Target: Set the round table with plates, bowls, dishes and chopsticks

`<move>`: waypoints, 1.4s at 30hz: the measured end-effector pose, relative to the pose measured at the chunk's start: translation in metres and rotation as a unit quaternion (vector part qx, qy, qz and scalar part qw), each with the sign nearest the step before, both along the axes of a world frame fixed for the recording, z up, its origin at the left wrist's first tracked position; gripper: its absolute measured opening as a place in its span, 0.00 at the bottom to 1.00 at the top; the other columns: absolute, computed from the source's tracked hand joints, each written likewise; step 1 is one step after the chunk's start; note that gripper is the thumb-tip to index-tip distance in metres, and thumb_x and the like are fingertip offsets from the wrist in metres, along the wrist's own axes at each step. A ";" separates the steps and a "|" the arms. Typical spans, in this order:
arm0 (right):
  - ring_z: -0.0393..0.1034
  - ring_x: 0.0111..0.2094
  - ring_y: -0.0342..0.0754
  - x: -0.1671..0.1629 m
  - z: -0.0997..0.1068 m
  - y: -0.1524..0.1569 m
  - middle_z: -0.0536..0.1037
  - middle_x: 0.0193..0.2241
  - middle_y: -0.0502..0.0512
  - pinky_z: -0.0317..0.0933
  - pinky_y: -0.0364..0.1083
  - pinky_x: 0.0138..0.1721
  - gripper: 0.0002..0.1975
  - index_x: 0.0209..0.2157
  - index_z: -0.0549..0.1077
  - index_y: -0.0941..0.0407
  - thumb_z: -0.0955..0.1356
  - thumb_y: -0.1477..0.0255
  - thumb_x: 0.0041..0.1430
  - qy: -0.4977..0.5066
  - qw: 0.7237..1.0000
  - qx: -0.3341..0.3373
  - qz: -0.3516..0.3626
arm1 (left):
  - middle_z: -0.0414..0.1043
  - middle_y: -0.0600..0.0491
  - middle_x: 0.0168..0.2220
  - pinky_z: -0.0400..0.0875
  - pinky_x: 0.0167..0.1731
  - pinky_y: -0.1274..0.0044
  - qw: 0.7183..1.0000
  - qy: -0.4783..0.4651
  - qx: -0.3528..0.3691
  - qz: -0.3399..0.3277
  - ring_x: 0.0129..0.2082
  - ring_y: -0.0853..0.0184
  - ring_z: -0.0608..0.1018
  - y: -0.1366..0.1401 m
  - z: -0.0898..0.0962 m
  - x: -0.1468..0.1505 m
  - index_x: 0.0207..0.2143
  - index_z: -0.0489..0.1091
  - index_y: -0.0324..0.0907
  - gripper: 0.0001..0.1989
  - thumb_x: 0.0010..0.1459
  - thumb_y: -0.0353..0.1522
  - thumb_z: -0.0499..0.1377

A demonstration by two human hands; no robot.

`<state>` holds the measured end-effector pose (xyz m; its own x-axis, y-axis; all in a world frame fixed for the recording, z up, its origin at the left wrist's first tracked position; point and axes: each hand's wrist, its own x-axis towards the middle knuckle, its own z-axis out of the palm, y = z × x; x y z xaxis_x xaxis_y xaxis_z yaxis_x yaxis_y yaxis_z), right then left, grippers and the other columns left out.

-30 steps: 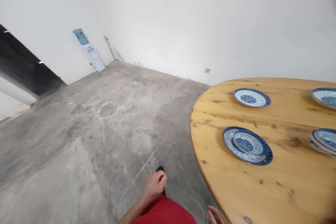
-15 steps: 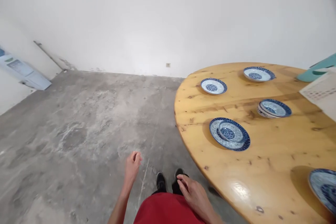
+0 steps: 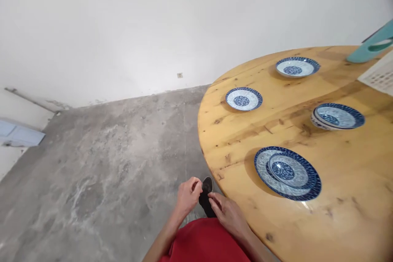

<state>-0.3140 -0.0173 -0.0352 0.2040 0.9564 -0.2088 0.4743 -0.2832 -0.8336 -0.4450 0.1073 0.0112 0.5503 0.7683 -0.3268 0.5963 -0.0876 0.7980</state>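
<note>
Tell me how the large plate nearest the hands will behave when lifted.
The large plate is probably stiff and breakable, since it looks like glazed ceramic. Its shiny surface may feel slippery. The smaller dish sitting on it appears loose, so it could slide if the plate tilts.

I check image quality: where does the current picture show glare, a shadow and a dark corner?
Head view: small glare streak on the table by the front plate; head view: soft shadow left of that plate, dark top-right corner.

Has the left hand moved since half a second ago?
Yes: judged against the wooden table, the left hand has come rightward, closer to the table's near edge.
</note>
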 end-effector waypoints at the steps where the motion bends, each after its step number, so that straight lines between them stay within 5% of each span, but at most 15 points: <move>1: 0.78 0.42 0.55 0.004 0.002 0.013 0.82 0.42 0.61 0.68 0.49 0.43 0.24 0.43 0.78 0.54 0.55 0.59 0.67 0.007 1.000 0.005 -0.017 | 0.75 0.54 0.27 0.63 0.29 0.79 1.000 0.008 0.001 -0.007 0.26 0.70 0.74 0.013 0.001 0.001 0.30 0.68 0.43 0.13 0.61 0.38 0.48; 12: 0.78 0.38 0.55 0.054 0.025 0.106 0.82 0.36 0.59 0.68 0.51 0.42 0.25 0.46 0.77 0.56 0.55 0.58 0.66 -0.007 0.996 -0.003 -0.087 | 0.72 0.54 0.26 0.66 0.31 0.77 0.998 0.032 -0.039 0.037 0.26 0.69 0.74 0.107 0.000 0.017 0.30 0.68 0.42 0.16 0.61 0.43 0.48; 17: 0.78 0.40 0.54 0.059 0.026 0.140 0.82 0.38 0.59 0.67 0.49 0.42 0.24 0.47 0.76 0.56 0.55 0.59 0.66 -0.010 0.990 0.002 -0.139 | 0.73 0.55 0.26 0.66 0.31 0.77 0.997 0.016 -0.055 -0.055 0.25 0.69 0.74 0.149 -0.005 0.053 0.30 0.69 0.43 0.15 0.60 0.42 0.50; 23: 0.77 0.37 0.54 0.054 0.018 0.194 0.81 0.34 0.59 0.66 0.49 0.39 0.23 0.43 0.77 0.56 0.56 0.60 0.65 -0.012 0.967 -0.005 -0.255 | 0.74 0.55 0.27 0.67 0.32 0.77 0.983 0.002 -0.031 -0.182 0.26 0.68 0.75 0.239 0.000 0.091 0.31 0.69 0.43 0.16 0.61 0.43 0.48; 32: 0.72 0.23 0.49 0.040 0.024 0.287 0.76 0.25 0.55 0.65 0.46 0.27 0.24 0.40 0.76 0.57 0.58 0.55 0.62 0.105 0.889 0.032 -0.445 | 0.75 0.55 0.27 0.67 0.33 0.76 0.961 -0.005 0.004 -0.278 0.27 0.67 0.75 0.375 0.005 0.127 0.30 0.69 0.44 0.16 0.60 0.43 0.48; 37: 0.70 0.21 0.49 0.054 0.032 0.299 0.75 0.23 0.54 0.65 0.46 0.25 0.24 0.36 0.75 0.57 0.63 0.50 0.56 0.163 0.810 0.053 -0.561 | 0.75 0.55 0.27 0.67 0.32 0.77 0.950 -0.027 -0.020 -0.309 0.28 0.68 0.75 0.402 0.000 0.149 0.30 0.69 0.44 0.14 0.59 0.42 0.49; 42: 0.69 0.20 0.46 0.099 0.040 0.274 0.76 0.23 0.55 0.65 0.45 0.24 0.23 0.32 0.75 0.58 0.68 0.51 0.49 0.166 0.731 0.063 -0.659 | 0.74 0.55 0.26 0.66 0.31 0.77 0.944 -0.031 -0.067 -0.323 0.26 0.68 0.75 0.402 -0.009 0.168 0.30 0.69 0.43 0.14 0.59 0.41 0.49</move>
